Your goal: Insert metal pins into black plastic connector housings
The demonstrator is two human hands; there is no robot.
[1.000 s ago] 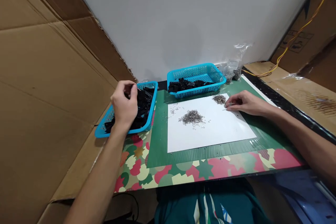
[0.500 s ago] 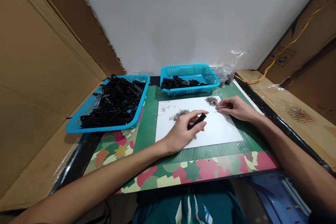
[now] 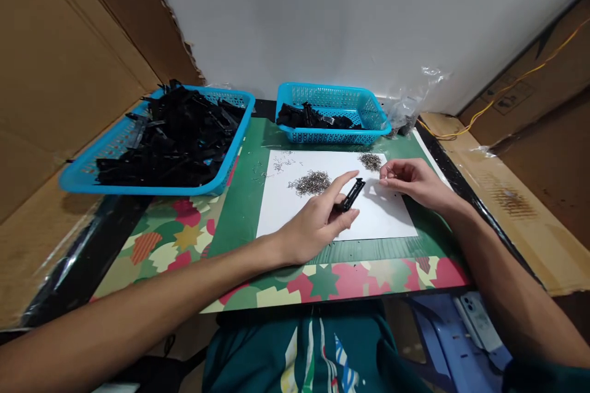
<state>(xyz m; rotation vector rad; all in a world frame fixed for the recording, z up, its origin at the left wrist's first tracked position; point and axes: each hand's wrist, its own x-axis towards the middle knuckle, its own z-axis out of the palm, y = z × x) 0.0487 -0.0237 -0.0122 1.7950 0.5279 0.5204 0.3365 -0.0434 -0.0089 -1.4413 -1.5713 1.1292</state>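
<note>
Over the near part of the white sheet (image 3: pixel 318 209), the left hand (image 3: pixel 318 221) pinches a small black plastic piece (image 3: pixel 353 194) between thumb and bent fingers, the forefinger stretched out straight above it; the piece juts from the fingertips up and to the right, its far end free in the air just short of the other hand. Just right of that tip, the right hand (image 3: pixel 410 181) rests on the sheet's right edge with its fingertips drawn together; whether they nip anything cannot be told. Just beyond the left hand's forefinger lies a heap of small metal bits (image 3: pixel 312 182), and a smaller heap (image 3: pixel 370 161) sits just beyond the right hand's fingers, both on the sheet. The sheet lies on a green mat (image 3: pixel 239 202). Farther off, past both hands, stands a small blue basket (image 3: pixel 364 116) with a few black pieces, and well to the left of the grip a large blue basket (image 3: pixel 92 166) piled with them.
</note>
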